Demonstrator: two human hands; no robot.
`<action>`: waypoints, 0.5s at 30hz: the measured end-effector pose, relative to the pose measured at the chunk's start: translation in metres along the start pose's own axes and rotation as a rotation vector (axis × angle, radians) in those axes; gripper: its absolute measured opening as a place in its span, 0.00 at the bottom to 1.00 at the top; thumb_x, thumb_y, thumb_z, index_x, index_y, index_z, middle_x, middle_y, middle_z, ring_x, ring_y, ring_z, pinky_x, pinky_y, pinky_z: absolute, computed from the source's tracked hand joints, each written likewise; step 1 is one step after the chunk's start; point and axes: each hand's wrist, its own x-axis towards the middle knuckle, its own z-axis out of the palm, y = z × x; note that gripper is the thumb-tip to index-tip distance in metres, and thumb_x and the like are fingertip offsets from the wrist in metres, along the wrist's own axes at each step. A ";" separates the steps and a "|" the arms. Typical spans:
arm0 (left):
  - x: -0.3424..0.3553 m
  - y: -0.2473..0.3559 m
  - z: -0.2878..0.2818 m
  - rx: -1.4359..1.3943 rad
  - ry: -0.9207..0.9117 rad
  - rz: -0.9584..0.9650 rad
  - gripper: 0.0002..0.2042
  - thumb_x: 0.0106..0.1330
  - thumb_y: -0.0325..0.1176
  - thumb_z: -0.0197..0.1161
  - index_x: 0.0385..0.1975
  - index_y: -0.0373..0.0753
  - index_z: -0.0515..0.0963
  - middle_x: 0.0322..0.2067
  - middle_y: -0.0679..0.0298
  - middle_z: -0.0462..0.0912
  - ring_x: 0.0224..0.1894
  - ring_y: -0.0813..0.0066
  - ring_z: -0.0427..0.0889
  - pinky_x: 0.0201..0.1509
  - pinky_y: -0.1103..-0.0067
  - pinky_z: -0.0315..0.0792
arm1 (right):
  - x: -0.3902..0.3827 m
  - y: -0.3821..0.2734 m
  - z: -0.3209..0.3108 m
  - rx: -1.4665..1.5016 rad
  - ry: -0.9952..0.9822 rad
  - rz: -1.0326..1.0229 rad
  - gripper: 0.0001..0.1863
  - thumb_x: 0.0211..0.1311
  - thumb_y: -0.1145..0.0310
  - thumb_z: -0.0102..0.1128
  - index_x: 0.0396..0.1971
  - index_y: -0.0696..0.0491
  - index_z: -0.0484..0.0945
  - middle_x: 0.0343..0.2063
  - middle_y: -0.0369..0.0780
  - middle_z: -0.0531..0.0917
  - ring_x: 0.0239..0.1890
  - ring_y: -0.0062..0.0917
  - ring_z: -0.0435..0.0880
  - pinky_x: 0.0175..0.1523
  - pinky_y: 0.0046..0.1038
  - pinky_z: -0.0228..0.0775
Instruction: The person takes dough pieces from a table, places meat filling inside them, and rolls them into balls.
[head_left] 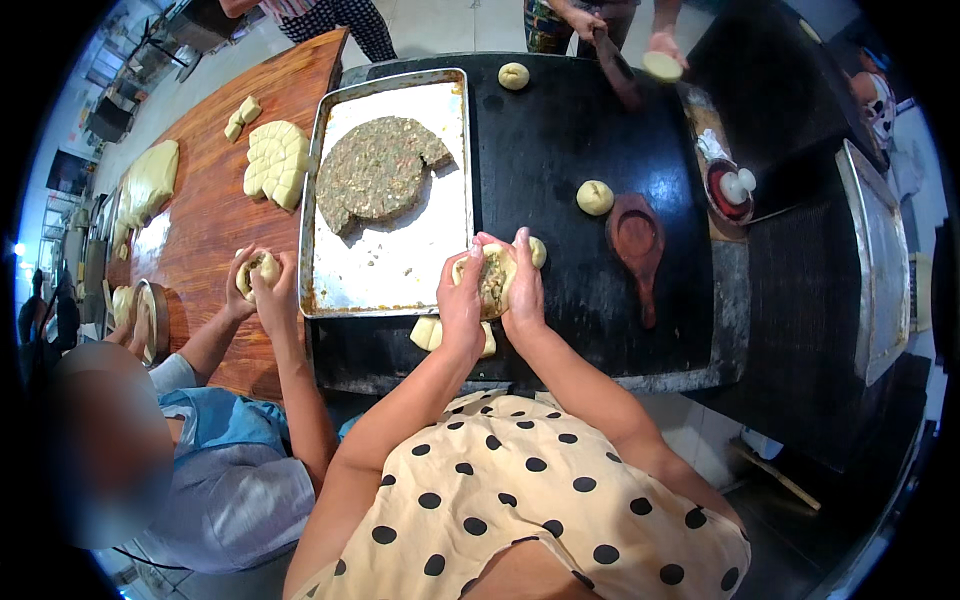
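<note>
My left hand [460, 305] and my right hand [526, 290] are cupped round a filled dough wrapper [495, 283], one from each side. Speckled brown-green filling shows in its open top, with pale dough around it. Just beyond my right fingers sits a dough ball [538, 252], partly hidden. Flat cut dough pieces [427, 333] lie under my left wrist at the table's near edge. To the left, a metal tray [464, 200] carries a large slab of chopped filling [375, 172] with a bite-shaped gap at its right and loose crumbs below.
A carved wooden mould [636, 240] and a dough ball [594, 197] lie right on the black table; another ball [513, 76] sits farther back. Left, a co-worker holds filled dough [258, 277] near scored dough [276, 163]. Across, a person holds a wooden tool [618, 75] and dough disc [662, 66].
</note>
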 end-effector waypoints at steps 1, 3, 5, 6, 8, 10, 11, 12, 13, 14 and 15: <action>0.001 -0.001 0.001 0.013 -0.017 0.019 0.12 0.71 0.39 0.60 0.47 0.38 0.75 0.38 0.66 0.79 0.39 0.81 0.77 0.44 0.79 0.74 | 0.004 0.003 -0.002 -0.048 0.016 -0.066 0.26 0.76 0.53 0.40 0.53 0.59 0.79 0.51 0.40 0.81 0.52 0.24 0.79 0.61 0.26 0.67; 0.005 -0.005 0.003 0.040 -0.053 0.058 0.11 0.71 0.38 0.60 0.46 0.38 0.75 0.37 0.67 0.79 0.38 0.82 0.77 0.44 0.80 0.73 | 0.011 0.014 -0.006 -0.140 0.053 -0.200 0.24 0.76 0.55 0.42 0.53 0.59 0.79 0.50 0.40 0.82 0.51 0.23 0.80 0.60 0.26 0.68; 0.002 -0.002 0.003 0.070 -0.037 0.059 0.10 0.71 0.36 0.60 0.44 0.38 0.76 0.35 0.68 0.79 0.38 0.83 0.76 0.43 0.82 0.72 | 0.006 0.015 -0.004 -0.161 0.051 -0.185 0.21 0.76 0.60 0.43 0.53 0.59 0.78 0.50 0.41 0.81 0.50 0.24 0.80 0.59 0.26 0.69; 0.006 -0.006 0.000 0.082 -0.041 0.067 0.10 0.71 0.37 0.60 0.44 0.38 0.76 0.35 0.68 0.79 0.38 0.83 0.76 0.42 0.82 0.72 | 0.005 0.017 -0.005 -0.185 0.044 -0.177 0.20 0.75 0.61 0.43 0.53 0.60 0.78 0.50 0.41 0.81 0.50 0.24 0.80 0.59 0.25 0.69; 0.009 -0.007 -0.002 0.130 -0.055 0.077 0.11 0.72 0.37 0.60 0.45 0.38 0.76 0.36 0.67 0.79 0.38 0.83 0.75 0.43 0.81 0.73 | 0.009 0.023 -0.010 -0.219 0.034 -0.226 0.18 0.75 0.65 0.44 0.51 0.61 0.78 0.49 0.41 0.81 0.50 0.23 0.79 0.58 0.25 0.69; 0.013 -0.007 -0.002 0.184 -0.070 0.056 0.11 0.71 0.38 0.61 0.45 0.37 0.76 0.36 0.67 0.78 0.38 0.82 0.75 0.42 0.82 0.71 | 0.010 0.028 -0.013 -0.190 0.065 -0.249 0.18 0.75 0.65 0.44 0.50 0.61 0.78 0.48 0.41 0.81 0.49 0.22 0.79 0.57 0.25 0.69; 0.015 -0.006 -0.003 0.211 -0.076 0.043 0.12 0.71 0.38 0.61 0.45 0.37 0.76 0.36 0.67 0.78 0.38 0.82 0.74 0.41 0.82 0.71 | 0.010 0.029 -0.012 -0.176 0.081 -0.258 0.17 0.75 0.66 0.44 0.49 0.61 0.78 0.47 0.40 0.81 0.48 0.22 0.79 0.57 0.25 0.69; 0.022 -0.005 -0.004 0.160 -0.067 -0.009 0.14 0.71 0.42 0.60 0.47 0.38 0.74 0.39 0.65 0.78 0.41 0.79 0.77 0.45 0.79 0.73 | 0.011 0.029 -0.012 -0.137 0.075 -0.300 0.17 0.75 0.65 0.43 0.48 0.61 0.78 0.46 0.40 0.81 0.48 0.21 0.79 0.56 0.25 0.70; 0.026 -0.003 -0.007 0.109 -0.057 -0.068 0.17 0.72 0.46 0.58 0.49 0.39 0.71 0.41 0.63 0.79 0.44 0.75 0.79 0.50 0.76 0.75 | 0.008 0.028 -0.008 -0.096 0.077 -0.309 0.18 0.75 0.64 0.44 0.48 0.61 0.78 0.47 0.40 0.81 0.48 0.21 0.79 0.57 0.25 0.68; 0.027 -0.001 -0.013 -0.007 -0.096 -0.119 0.19 0.72 0.50 0.55 0.49 0.40 0.72 0.42 0.63 0.79 0.45 0.74 0.80 0.51 0.75 0.75 | 0.006 0.027 -0.004 -0.054 0.080 -0.318 0.18 0.76 0.63 0.44 0.48 0.61 0.78 0.47 0.40 0.81 0.48 0.21 0.78 0.58 0.25 0.67; 0.026 -0.001 -0.018 -0.124 -0.134 -0.169 0.21 0.72 0.54 0.53 0.50 0.41 0.72 0.43 0.64 0.79 0.46 0.74 0.80 0.53 0.74 0.75 | 0.004 0.026 0.001 -0.013 0.082 -0.327 0.18 0.76 0.62 0.45 0.48 0.61 0.78 0.47 0.39 0.81 0.49 0.22 0.77 0.58 0.25 0.66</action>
